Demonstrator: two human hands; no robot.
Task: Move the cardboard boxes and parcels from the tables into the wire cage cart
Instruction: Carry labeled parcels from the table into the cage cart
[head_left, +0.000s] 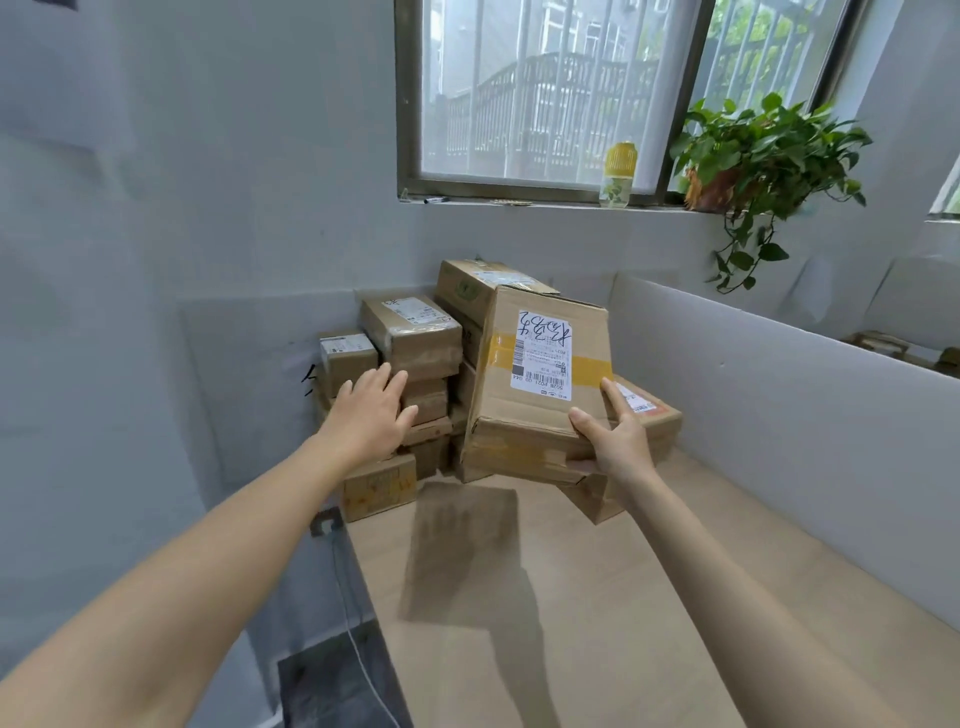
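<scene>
The right hand (618, 441) is gripping the near corner of a tilted cardboard box (540, 384) (white label facing up) above the wooden table (623, 597). Left of that box, the left hand (371, 413) is reaching, fingers spread, toward the stacked parcels (410, 343).

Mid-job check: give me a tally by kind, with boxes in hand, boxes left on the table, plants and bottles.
Held box, in right hand: 1
Boxes in the pile on the table: at least 8, some hidden
Plant: 1
Bottle: 1
Total: at least 11
</scene>
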